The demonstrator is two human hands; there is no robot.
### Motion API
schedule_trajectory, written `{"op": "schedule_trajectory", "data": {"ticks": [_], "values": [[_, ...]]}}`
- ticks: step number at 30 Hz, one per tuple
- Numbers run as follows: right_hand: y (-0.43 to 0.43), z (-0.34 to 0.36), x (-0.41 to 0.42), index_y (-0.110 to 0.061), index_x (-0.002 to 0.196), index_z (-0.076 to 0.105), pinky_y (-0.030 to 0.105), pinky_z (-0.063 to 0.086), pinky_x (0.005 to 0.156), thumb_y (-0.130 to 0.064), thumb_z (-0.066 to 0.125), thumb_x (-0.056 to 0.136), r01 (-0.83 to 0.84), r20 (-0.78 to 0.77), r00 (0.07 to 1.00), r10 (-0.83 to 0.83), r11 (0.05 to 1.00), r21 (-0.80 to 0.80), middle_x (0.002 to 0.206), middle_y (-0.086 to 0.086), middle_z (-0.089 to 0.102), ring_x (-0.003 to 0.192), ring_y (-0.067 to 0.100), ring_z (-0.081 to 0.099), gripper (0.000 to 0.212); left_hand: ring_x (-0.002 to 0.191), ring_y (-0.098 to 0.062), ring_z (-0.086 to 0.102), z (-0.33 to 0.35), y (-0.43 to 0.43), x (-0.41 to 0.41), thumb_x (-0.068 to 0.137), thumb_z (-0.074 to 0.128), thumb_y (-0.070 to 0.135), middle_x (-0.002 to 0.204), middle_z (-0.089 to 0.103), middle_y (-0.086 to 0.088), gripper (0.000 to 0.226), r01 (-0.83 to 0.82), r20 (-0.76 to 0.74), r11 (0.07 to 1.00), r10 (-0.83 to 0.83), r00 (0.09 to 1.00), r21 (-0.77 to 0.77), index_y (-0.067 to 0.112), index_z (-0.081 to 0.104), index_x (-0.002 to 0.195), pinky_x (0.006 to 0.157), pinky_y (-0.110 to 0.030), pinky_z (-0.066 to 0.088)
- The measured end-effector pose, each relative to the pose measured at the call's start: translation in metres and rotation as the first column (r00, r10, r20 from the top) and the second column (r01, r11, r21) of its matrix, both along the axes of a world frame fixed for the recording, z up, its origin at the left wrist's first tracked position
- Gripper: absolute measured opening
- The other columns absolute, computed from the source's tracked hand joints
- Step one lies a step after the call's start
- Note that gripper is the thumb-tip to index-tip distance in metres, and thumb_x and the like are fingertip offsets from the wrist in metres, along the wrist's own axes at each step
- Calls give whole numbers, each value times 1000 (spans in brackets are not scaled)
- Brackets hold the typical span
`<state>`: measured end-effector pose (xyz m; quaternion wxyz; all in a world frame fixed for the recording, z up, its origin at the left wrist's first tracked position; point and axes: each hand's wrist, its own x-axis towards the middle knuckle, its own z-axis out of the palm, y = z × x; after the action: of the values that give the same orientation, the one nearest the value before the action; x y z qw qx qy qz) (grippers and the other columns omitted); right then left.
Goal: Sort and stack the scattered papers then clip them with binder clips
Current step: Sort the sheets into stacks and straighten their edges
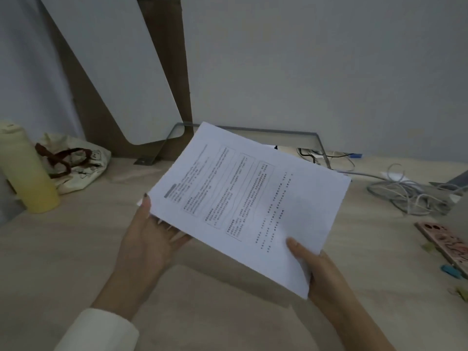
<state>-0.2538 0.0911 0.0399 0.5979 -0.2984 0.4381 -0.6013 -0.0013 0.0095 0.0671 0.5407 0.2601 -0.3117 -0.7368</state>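
A stack of white printed papers is held up above the pale wooden desk, tilted with its text running sideways. My left hand holds the stack's left edge, thumb on top and fingers underneath. My right hand pinches the near right corner, thumb on the top sheet. Small binder clips lie at the desk's right edge: a blue one and a yellowish one.
A yellow bottle and a cloth bag stand at the left. A white board leans on the wall. Tangled grey cables and a phone in a patterned case lie at the right.
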Motion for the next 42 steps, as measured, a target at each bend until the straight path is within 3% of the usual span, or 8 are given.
{"op": "schedule_trajectory", "data": {"ticks": [4, 8, 15, 18, 21, 27, 32, 42], "values": [[1, -13, 46, -17, 118, 59, 35, 58, 82, -13, 55, 88, -21, 152, 988, 26, 999, -34, 114, 2, 71, 104, 21, 68, 31, 102, -13, 66, -6, 13, -46, 85, 60, 28, 113, 69, 9, 38, -294, 205, 955, 298, 932, -50, 28, 56, 123, 85, -34, 55], [0, -16, 45, -4, 117, 59, 32, 59, 78, 0, 61, 79, -91, 171, 981, 94, 996, -28, 111, 8, 72, 98, 22, 69, 38, 106, -15, 63, 5, 9, -53, 86, 61, 19, 115, 66, 5, 37, -530, 159, 845, 533, 831, -68, 25, 57, 123, 93, -40, 51], [-7, 27, -24, -17, 117, 64, 29, 58, 72, -32, 86, 52, -129, -157, 981, 113, 987, -92, 112, 6, 71, 98, 22, 69, 70, 89, -13, 71, 40, 0, -17, 81, 65, 17, 94, 75, 9, 23, -309, 258, 863, 429, 866, -400, 21, 66, 103, 68, -24, 56], [-9, 50, -21, -24, 108, 70, 27, 58, 73, -41, 81, 59, -192, -379, 918, 117, 967, -168, 110, 2, 73, 98, 22, 70, 53, 85, -15, 72, 46, 5, -21, 73, 68, 20, 94, 76, 4, 21, -195, 352, 865, 382, 855, -463, 23, 68, 94, 71, -28, 59], [-11, 64, -8, -20, 99, 72, 25, 58, 70, -24, 70, 73, -120, -352, 936, 24, 960, -254, 103, 2, 75, 93, 21, 71, 26, 83, -8, 71, 44, 15, -34, 76, 67, 16, 87, 75, 14, 20, -206, 323, 829, 414, 851, -519, 28, 66, 92, 66, -19, 56], [-8, 34, 1, -22, 101, 74, 25, 57, 72, -49, 83, 48, -62, -354, 935, -34, 965, -257, 106, 4, 74, 97, 24, 70, 60, 85, 0, 68, 7, 30, -55, 75, 58, 34, 88, 73, 21, 21, -403, 246, 775, 564, 788, -487, 29, 63, 95, 70, -13, 52], [-8, 40, -1, -22, 91, 77, 25, 58, 71, -21, 67, 70, -1, -311, 946, -92, 958, -287, 100, 2, 76, 92, 19, 72, 23, 84, 6, 66, 9, 28, -61, 76, 55, 36, 86, 70, 28, 20, -432, 216, 751, 591, 777, -499, 32, 60, 95, 67, -8, 49], [-11, 23, -1, -23, 95, 76, 23, 57, 68, -43, 77, 61, 5, -307, 948, -81, 970, -243, 100, 3, 75, 92, 20, 72, 40, 93, 10, 63, -20, 29, -68, 81, 52, 28, 93, 68, 34, 25, -291, 341, 803, 508, 791, -520, 36, 56, 103, 71, -4, 47]]}}
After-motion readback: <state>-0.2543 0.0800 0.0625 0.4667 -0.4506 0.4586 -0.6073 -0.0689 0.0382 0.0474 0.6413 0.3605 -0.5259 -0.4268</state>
